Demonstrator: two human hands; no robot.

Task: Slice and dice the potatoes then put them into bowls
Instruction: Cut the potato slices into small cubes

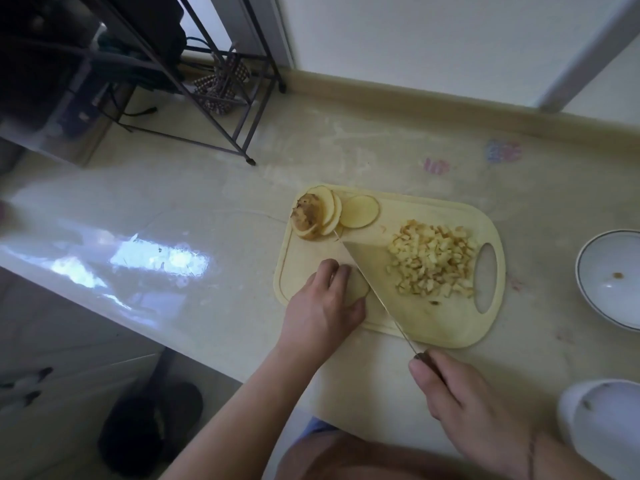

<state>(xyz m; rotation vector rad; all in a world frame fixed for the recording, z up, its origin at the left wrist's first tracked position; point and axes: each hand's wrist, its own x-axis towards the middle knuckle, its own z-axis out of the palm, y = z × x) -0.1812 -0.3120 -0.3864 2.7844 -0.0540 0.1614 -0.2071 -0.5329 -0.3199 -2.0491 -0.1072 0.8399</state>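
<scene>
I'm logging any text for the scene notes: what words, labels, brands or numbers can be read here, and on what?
None can be read.
Pink and purple marks on the countertop: too blurred to tell whether they are text.
Cutting board, knife, bowl: no print visible.

A glossy, cream-coloured countertop [214, 216] carries everything here. A pale cutting board [446, 327] with a handle hole lies flat on it, near the middle. To the right of the board, well apart from it, stands a white bowl [595, 268] with a dark rim line. At the lower right edge there is another white object [602, 420], only partly visible. The feet of a dark metal rack [221, 109] stand on the far left part.
</scene>
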